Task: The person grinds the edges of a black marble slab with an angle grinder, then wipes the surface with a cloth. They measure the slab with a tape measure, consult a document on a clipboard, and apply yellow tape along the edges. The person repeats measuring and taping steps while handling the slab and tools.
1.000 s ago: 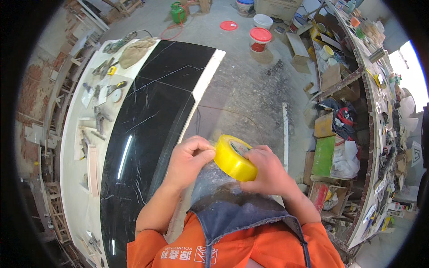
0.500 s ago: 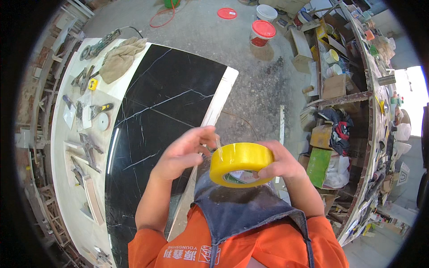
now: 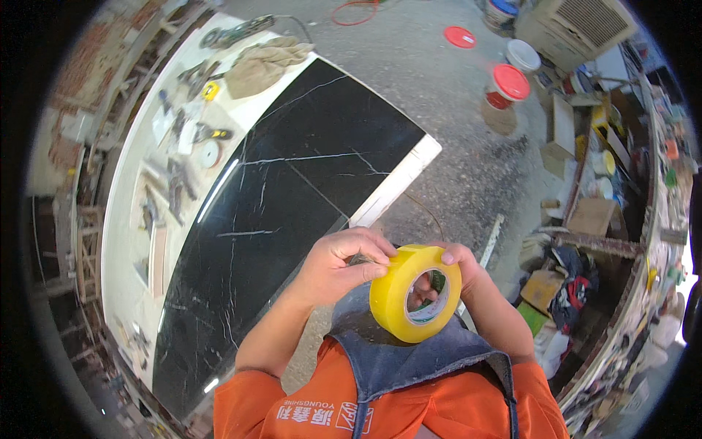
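A wide roll of yellow packing tape [image 3: 390, 313] is held up in front of my apron. My right hand [image 3: 474, 276] grips it from the right, thumb on the top edge and fingertips showing through the core. At the roll's upper left, my left hand [image 3: 342, 265] is closed, thumb and forefinger pinched together against the tape's edge. Whatever bit of film lies between those fingers is too clear and small to make out well. Just beyond my left hand, a black stone slab [image 3: 289, 190] with white veins lies on a pale worktable.
On the worktable's left lie a brown cloth [image 3: 265, 67], an angle grinder [image 3: 238, 31], a yellow tape measure [image 3: 210, 91] and several hand tools. Across the floor stand a red-lidded bucket [image 3: 510, 84] and a white bucket [image 3: 523, 55]. Cluttered shelving [image 3: 599, 245] runs along the right.
The tape roll has turned so its open core faces me more. My left hand has closed in on the roll; the short clear strip between them no longer shows. The view has swung left.
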Tool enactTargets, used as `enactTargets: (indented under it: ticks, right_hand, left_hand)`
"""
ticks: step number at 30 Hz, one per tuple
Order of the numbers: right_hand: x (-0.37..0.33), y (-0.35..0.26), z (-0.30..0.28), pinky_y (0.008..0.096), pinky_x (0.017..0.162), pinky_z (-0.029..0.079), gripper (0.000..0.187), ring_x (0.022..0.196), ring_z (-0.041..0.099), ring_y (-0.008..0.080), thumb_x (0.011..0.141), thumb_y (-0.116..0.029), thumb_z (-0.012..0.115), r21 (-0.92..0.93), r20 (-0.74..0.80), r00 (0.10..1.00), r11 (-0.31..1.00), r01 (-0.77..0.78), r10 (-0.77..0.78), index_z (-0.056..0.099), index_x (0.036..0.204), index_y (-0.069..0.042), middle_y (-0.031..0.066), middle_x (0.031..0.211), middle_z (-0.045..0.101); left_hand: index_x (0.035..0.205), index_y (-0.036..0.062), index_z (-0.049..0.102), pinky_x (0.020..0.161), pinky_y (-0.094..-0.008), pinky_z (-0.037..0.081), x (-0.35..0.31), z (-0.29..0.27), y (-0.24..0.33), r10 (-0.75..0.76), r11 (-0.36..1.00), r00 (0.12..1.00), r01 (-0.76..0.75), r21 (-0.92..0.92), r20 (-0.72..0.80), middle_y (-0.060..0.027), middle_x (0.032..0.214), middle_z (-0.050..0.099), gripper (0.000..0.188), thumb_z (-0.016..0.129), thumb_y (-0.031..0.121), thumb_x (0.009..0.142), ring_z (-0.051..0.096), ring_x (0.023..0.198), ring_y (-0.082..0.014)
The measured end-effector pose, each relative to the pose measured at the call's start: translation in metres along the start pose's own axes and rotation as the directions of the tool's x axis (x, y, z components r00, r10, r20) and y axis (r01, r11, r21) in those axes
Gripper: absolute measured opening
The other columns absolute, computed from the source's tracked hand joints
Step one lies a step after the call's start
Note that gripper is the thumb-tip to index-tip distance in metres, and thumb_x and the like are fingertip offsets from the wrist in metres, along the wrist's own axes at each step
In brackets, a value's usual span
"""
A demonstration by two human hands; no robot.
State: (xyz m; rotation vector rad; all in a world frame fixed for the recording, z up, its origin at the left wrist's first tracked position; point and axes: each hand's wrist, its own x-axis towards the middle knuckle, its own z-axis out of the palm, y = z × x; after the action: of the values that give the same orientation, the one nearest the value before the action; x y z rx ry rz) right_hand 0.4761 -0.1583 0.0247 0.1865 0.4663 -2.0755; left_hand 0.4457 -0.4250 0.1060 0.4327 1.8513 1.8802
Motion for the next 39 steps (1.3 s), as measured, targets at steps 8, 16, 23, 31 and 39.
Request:
enactTargets:
  ticks: [8, 16, 23, 31, 39]
  right_hand:
    - [-0.02, 0.013, 0.056, 0.0437, 0.108, 0.043, 0.062, 0.123, 0.058, 0.0359, 0.096, -0.039, 0.07, -0.976, 0.215, 0.825, -0.083, 0.202, -0.523, 0.055, 0.139, 0.002, 0.0219, 0.132, 0.06]
    - [0.057, 0.0, 0.099, 0.0429, 0.084, 0.049, 0.048, 0.089, 0.064, 0.0333, 0.083, -0.032, 0.083, -0.861, -0.306, 0.898, 0.494, -0.119, -0.317, 0.064, 0.112, 0.001, 0.0175, 0.095, 0.065]
    - [0.038, 0.011, 0.077, 0.0387, 0.081, 0.05, 0.046, 0.09, 0.066, 0.029, 0.082, -0.028, 0.083, -0.876, -0.44, 0.832, 0.368, -0.313, -0.339, 0.067, 0.113, 0.002, 0.017, 0.097, 0.067]
    - [0.025, 0.04, 0.087, 0.0354, 0.082, 0.051, 0.037, 0.089, 0.067, 0.0249, 0.082, -0.018, 0.08, -0.747, -0.649, 0.653, 0.489, -0.45, -0.391, 0.069, 0.111, 0.003, 0.0149, 0.097, 0.07]
    - [0.016, 0.042, 0.094, 0.0327, 0.078, 0.051, 0.036, 0.085, 0.065, 0.0189, 0.081, -0.018, 0.079, -0.752, -0.654, 0.588, 0.496, -0.435, -0.476, 0.07, 0.109, 0.003, 0.0104, 0.093, 0.069]
  left_hand:
    - [0.093, 0.0032, 0.075, 0.076, -0.0313, 0.054, -0.035, 0.016, -0.005, 0.023, 0.974, 0.927, 0.064, 0.218, -0.375, -0.0101, 0.092, 0.074, 0.009, 0.08, 0.007, 0.086, 0.07, 0.083, -0.0204]
    - [0.088, 0.0028, 0.076, 0.069, -0.0297, 0.052, -0.008, -0.081, -0.006, -0.052, 0.946, 0.919, 0.171, 0.276, -0.391, -0.0084, 0.083, 0.071, 0.008, 0.081, 0.008, 0.084, 0.068, 0.076, -0.0166]
    - [0.096, -0.0023, 0.078, 0.073, -0.0265, 0.049, 0.059, -0.292, -0.073, -0.018, 0.891, 0.57, 0.381, 0.245, -0.822, -0.001, 0.083, 0.074, 0.025, 0.077, 0.021, 0.089, 0.061, 0.077, -0.0073]
    - [0.101, -0.0004, 0.078, 0.077, -0.0276, 0.053, 0.084, -0.347, -0.149, 0.102, 0.899, 0.539, 0.31, 0.309, -0.836, -0.006, 0.089, 0.076, 0.022, 0.078, 0.017, 0.088, 0.067, 0.078, -0.0127]
    - [0.102, 0.0011, 0.076, 0.075, -0.0276, 0.053, 0.086, -0.347, -0.145, 0.065, 0.913, 0.592, 0.29, 0.287, -0.803, -0.0052, 0.093, 0.076, 0.023, 0.08, 0.018, 0.087, 0.064, 0.078, -0.0119]
